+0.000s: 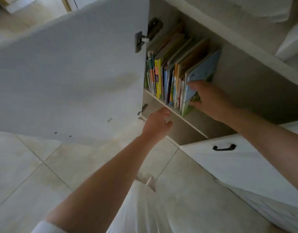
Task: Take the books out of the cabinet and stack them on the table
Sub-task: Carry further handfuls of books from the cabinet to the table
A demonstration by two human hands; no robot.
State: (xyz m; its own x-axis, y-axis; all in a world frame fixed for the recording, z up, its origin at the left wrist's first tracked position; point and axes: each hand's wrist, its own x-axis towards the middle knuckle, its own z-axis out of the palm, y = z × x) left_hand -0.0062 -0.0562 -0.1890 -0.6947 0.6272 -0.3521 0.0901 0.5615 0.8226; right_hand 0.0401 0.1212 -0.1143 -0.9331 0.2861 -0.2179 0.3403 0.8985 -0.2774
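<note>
A row of thin, colourful books (pixel 171 71) stands upright on the upper shelf (pixel 192 121) of the open cabinet. The rightmost one, a light blue book (pixel 203 68) with green at its lower edge, leans right. My right hand (pixel 208 98) lies flat on its cover, fingers curled over its front edge. My left hand (pixel 157 122) hovers in front of the shelf edge below the books, fingers loosely bent and holding nothing.
The white cabinet door (pixel 69 78) stands wide open at the left, its hinges (pixel 141 41) showing. A closed door with a black handle (pixel 224 147) is lower right. Pale tiled floor (pixel 44 165) lies below. A white garment fills the bottom of the view.
</note>
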